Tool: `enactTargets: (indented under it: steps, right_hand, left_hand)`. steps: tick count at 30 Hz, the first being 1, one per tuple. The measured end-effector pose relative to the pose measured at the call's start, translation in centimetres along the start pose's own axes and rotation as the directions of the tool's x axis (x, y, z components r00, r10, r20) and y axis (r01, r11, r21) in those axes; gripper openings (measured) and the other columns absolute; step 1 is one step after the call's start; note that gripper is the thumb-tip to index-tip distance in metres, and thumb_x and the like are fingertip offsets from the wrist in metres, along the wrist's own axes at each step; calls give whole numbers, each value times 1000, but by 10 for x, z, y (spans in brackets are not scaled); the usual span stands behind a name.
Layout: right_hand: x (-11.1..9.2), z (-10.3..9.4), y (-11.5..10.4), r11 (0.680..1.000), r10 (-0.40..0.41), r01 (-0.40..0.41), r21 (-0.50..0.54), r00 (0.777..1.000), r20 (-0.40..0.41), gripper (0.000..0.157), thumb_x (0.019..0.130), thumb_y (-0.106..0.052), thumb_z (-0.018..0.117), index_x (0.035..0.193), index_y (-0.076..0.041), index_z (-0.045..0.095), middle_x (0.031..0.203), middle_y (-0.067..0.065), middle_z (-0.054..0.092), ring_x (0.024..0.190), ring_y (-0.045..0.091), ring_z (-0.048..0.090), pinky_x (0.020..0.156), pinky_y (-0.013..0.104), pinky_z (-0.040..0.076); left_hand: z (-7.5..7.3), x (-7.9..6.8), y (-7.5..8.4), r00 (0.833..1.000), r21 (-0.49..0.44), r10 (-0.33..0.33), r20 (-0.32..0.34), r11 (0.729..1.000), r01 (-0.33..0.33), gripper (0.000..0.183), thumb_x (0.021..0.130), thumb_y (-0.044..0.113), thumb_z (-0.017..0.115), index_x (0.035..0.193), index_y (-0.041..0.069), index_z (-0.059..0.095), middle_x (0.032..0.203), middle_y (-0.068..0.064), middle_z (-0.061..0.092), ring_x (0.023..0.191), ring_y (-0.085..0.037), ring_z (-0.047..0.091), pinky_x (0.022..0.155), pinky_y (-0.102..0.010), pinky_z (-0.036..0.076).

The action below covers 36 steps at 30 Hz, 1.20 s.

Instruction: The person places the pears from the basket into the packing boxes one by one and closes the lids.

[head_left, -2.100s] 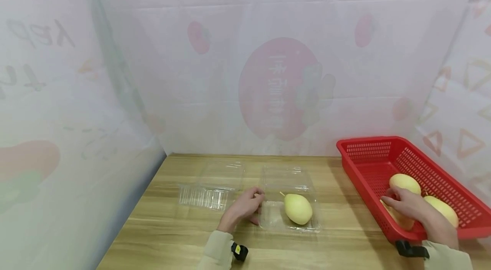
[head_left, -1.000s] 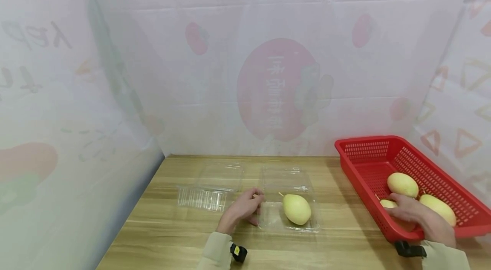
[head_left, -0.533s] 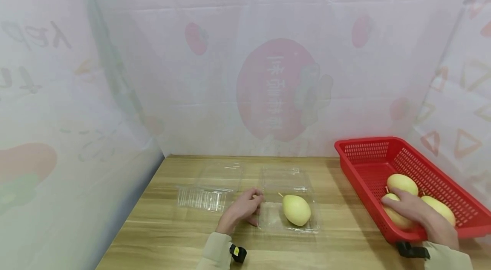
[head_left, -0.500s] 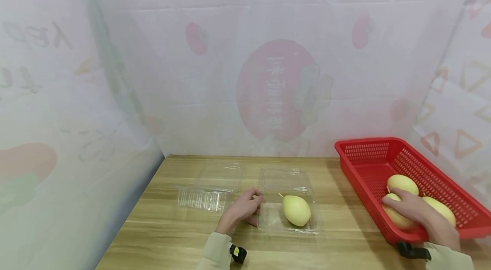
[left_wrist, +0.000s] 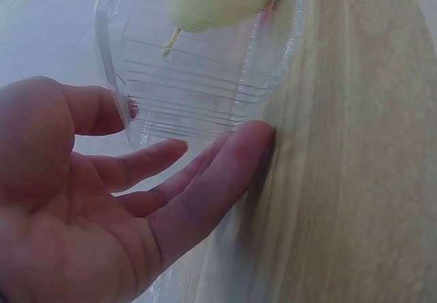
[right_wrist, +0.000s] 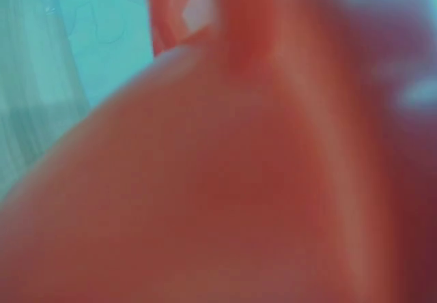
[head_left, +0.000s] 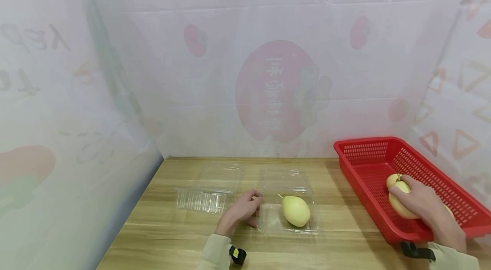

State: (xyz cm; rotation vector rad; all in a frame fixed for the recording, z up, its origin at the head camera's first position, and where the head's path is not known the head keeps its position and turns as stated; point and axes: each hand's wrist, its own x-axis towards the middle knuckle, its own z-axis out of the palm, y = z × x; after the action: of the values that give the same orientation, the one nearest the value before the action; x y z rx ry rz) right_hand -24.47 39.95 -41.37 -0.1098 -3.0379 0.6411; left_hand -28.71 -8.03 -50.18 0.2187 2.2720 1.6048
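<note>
My right hand point(head_left: 420, 202) grips a yellow pear point(head_left: 399, 205) inside the red basket point(head_left: 358, 185), thumb and fingers round it. Behind it a second pear point(head_left: 392, 180) peeks out, and a third is mostly hidden by the hand. Skin fills the right wrist view, blurred. My left hand point(head_left: 242, 208) rests at the left edge of an open clear plastic clamshell box point(head_left: 270, 214). In the left wrist view its thumb and loosely extended fingers touch the box's ribbed end. One pear point(head_left: 296, 211) with its stem lies in the box's right half.
Another open clear clamshell box point(head_left: 201, 200) lies on the wooden table point(head_left: 161, 231), left of the first. The basket's raised rim stands along the table's right side. Printed white curtains point(head_left: 215, 125) enclose the back and sides.
My right hand has worked its fingers round the near pear and raised it, now overlapping the pear behind. The left hand and the box have stayed put.
</note>
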Motion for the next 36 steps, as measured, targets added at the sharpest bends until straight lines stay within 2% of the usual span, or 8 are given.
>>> enactTargets:
  steps: [4,13,21,25,28,34,36]
  right_hand:
    - [-3,-4,-4,1000,10,-9,22,1000,-18,81,97,-57,44,143,9,36,124,40,51,95,45,56,68,41,44]
    - [-9,-9,-6,997,-46,51,54,995,-90,69,97,-49,48,136,8,44,122,38,54,97,47,55,71,43,43]
    - [-14,-11,-19,995,-73,85,55,977,-203,45,95,-40,53,119,-2,56,96,26,63,76,33,56,59,33,38]
    - [-19,-13,-28,994,-69,85,66,973,-218,45,95,-40,53,122,-3,56,97,26,62,78,33,55,59,34,36]
    - [-22,-13,-38,992,-88,109,71,964,-250,42,95,-38,55,120,-4,57,95,24,62,76,30,54,57,33,35]
    - [-26,-9,-59,977,-176,207,59,927,-331,31,93,-32,58,113,-8,60,90,17,64,68,20,49,52,28,34]
    - [-26,-6,-64,974,-188,220,61,924,-332,30,93,-31,58,113,-9,60,90,15,64,68,20,49,51,28,35]
  left_hand:
    - [0,1,-1,1000,-3,-2,-1,1000,2,36,102,28,50,126,2,53,88,-17,56,68,-22,58,53,-40,58]
    - [3,4,-4,1000,-23,-2,5,1000,2,32,103,27,48,124,3,54,84,-13,55,70,-20,55,50,-37,57]
    - [0,4,-6,1000,-26,5,4,1000,-5,32,102,26,48,121,2,54,83,-11,54,69,-19,54,50,-38,57]
    - [0,4,-5,1000,-14,5,3,1000,-5,31,103,26,48,121,2,54,83,-11,54,68,-19,54,50,-37,57]
    - [0,4,-4,1000,-7,9,5,1000,-9,30,103,26,48,119,2,55,84,-12,55,67,-19,55,50,-37,57]
    - [0,3,-4,1000,-9,9,6,1000,-9,31,103,27,49,120,3,55,84,-12,55,67,-20,55,50,-38,57]
    - [-1,3,-4,1000,-10,9,7,1000,-9,31,103,28,49,120,3,55,83,-12,55,67,-20,55,50,-38,57]
